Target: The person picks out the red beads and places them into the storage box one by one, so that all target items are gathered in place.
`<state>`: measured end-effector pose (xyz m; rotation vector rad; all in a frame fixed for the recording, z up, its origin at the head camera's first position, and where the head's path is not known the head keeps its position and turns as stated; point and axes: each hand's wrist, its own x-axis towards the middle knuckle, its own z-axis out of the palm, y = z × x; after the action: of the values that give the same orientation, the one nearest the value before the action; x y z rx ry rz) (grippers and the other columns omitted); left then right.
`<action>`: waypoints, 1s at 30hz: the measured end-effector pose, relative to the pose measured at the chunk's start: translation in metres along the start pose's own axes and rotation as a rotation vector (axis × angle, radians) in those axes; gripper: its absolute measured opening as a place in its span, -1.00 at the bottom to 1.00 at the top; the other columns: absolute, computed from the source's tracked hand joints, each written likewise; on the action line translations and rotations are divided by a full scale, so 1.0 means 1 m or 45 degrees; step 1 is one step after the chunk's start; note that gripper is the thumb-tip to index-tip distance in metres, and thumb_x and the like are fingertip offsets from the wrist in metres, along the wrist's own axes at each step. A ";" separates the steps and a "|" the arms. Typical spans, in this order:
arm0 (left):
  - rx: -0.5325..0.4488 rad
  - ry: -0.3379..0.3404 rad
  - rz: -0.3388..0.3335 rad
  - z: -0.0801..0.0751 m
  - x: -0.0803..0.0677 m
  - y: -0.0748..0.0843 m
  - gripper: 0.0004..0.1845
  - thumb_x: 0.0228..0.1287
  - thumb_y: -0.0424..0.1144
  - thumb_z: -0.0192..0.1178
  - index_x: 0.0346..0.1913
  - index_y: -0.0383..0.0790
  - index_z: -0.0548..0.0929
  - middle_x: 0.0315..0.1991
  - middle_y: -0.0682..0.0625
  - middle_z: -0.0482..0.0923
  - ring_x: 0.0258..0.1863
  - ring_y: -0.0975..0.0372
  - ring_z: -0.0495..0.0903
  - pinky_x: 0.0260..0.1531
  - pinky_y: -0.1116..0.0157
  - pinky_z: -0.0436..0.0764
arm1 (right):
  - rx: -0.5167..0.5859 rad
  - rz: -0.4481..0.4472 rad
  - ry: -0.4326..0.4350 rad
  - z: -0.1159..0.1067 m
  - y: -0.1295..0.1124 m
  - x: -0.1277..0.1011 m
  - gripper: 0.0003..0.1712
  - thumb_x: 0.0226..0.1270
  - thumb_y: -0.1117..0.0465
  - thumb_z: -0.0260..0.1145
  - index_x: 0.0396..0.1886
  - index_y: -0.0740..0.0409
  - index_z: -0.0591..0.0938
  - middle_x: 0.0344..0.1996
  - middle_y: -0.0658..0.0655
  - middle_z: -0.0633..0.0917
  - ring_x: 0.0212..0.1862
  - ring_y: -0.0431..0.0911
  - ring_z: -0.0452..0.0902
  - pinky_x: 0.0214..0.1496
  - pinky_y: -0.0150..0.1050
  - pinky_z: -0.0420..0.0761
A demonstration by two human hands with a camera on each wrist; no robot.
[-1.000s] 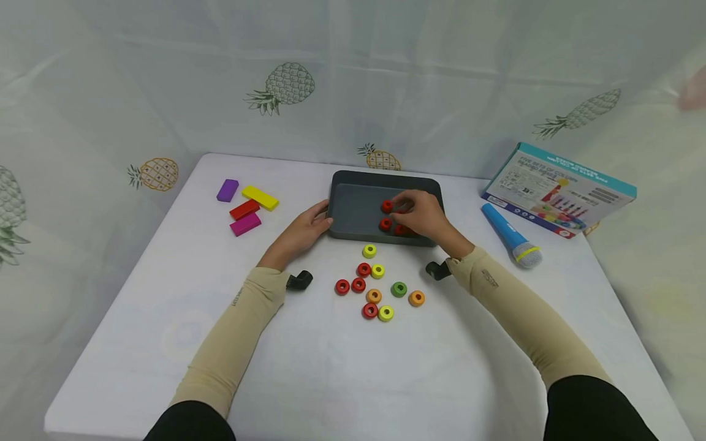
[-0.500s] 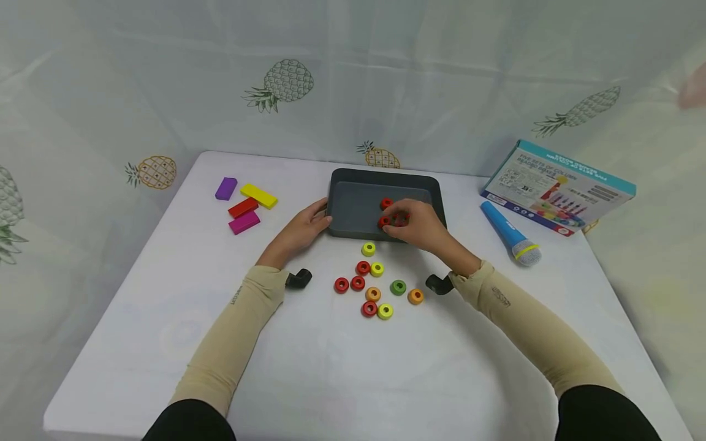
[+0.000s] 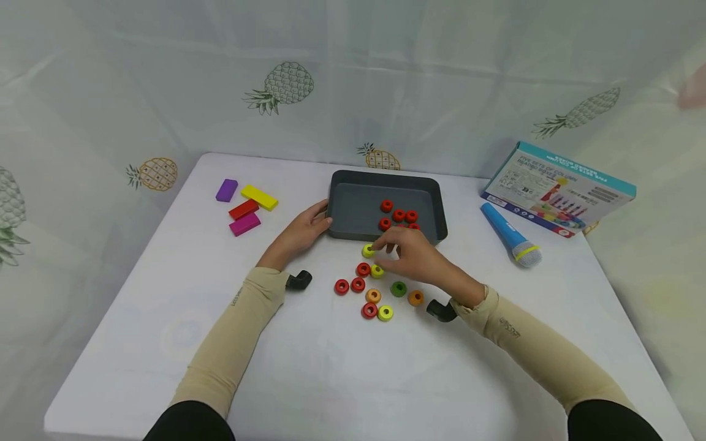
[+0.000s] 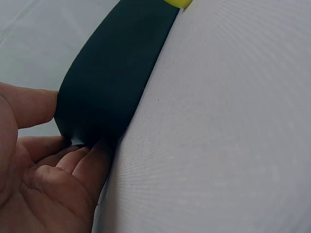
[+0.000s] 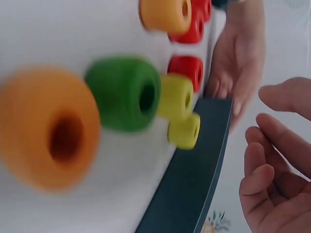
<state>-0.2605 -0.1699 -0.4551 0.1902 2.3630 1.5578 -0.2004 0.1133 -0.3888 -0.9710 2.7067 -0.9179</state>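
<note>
My left hand [image 3: 303, 229] holds the left corner of a dark grey tray [image 3: 353, 208]. In the left wrist view the thumb presses the upper edge of the tray, and the curled fingers meet its wall at the table. Several red beads [image 3: 387, 206] sit in the tray's right half, partly behind my right hand [image 3: 413, 257]. That hand hovers over the tray's front edge, thumb and fingers apart and nothing between them. Nearest to its fingertips are a yellow bead [image 3: 368, 250] and another yellow bead [image 3: 377, 271].
Before the tray lie more red beads [image 3: 342, 286], orange beads [image 3: 416, 298] and a green bead [image 3: 398, 289]. Purple, yellow, red and magenta blocks [image 3: 245, 225] lie at the left. A blue toy microphone [image 3: 504, 226] and a printed box [image 3: 559, 190] are at the right.
My right hand reached down among the red beads in the tray, then came back toward me over the front edge, leaving the red beads inside. My left hand stayed at the corner.
</note>
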 end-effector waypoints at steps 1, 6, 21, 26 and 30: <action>0.003 0.003 0.002 0.000 0.000 0.000 -0.30 0.58 -0.05 0.04 0.64 0.03 0.05 0.63 -0.02 0.08 0.55 0.13 0.26 0.56 0.12 0.20 | 0.002 -0.024 -0.021 0.002 -0.002 -0.003 -0.70 0.18 0.24 0.53 -0.08 0.18 0.77 -0.16 0.12 0.77 -0.15 -0.02 0.61 -0.26 -0.26 0.57; 0.014 0.006 -0.001 0.000 -0.001 -0.001 -0.31 0.58 -0.06 0.03 0.64 0.04 0.04 0.63 -0.01 0.07 0.55 0.13 0.25 0.57 0.11 0.18 | 0.072 -0.084 -0.140 0.010 -0.012 -0.013 -0.69 0.19 0.24 0.52 -0.05 0.14 0.76 -0.12 0.07 0.77 -0.14 0.03 0.62 -0.29 -0.32 0.57; -0.004 0.013 -0.007 0.000 -0.002 0.001 -0.30 0.57 -0.04 0.05 0.64 0.06 0.05 0.62 0.01 0.09 0.55 0.14 0.26 0.56 0.11 0.21 | 0.112 -0.190 -0.351 0.025 -0.031 -0.034 -0.66 0.21 0.20 0.53 0.00 0.06 0.74 -0.13 0.04 0.72 -0.14 -0.07 0.60 -0.08 -0.14 0.67; 0.007 0.007 -0.014 0.000 -0.001 -0.001 -0.29 0.56 -0.04 0.06 0.64 0.06 0.05 0.63 0.01 0.09 0.55 0.14 0.26 0.57 0.11 0.18 | 0.069 -0.186 -0.393 0.030 -0.032 -0.038 -0.67 0.22 0.19 0.52 0.00 0.04 0.74 -0.17 0.01 0.69 -0.18 -0.09 0.58 -0.07 -0.20 0.65; 0.020 0.006 -0.012 -0.001 -0.002 0.001 -0.29 0.57 -0.02 0.05 0.64 0.06 0.05 0.62 0.01 0.10 0.55 0.14 0.26 0.58 0.10 0.16 | 0.057 -0.193 -0.423 0.034 -0.031 -0.039 -0.66 0.21 0.21 0.52 0.00 0.04 0.75 -0.09 -0.03 0.71 -0.10 -0.15 0.59 0.03 -0.24 0.65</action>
<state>-0.2590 -0.1706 -0.4538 0.1788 2.3767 1.5377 -0.1426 0.1007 -0.4017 -1.2118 2.3547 -0.7572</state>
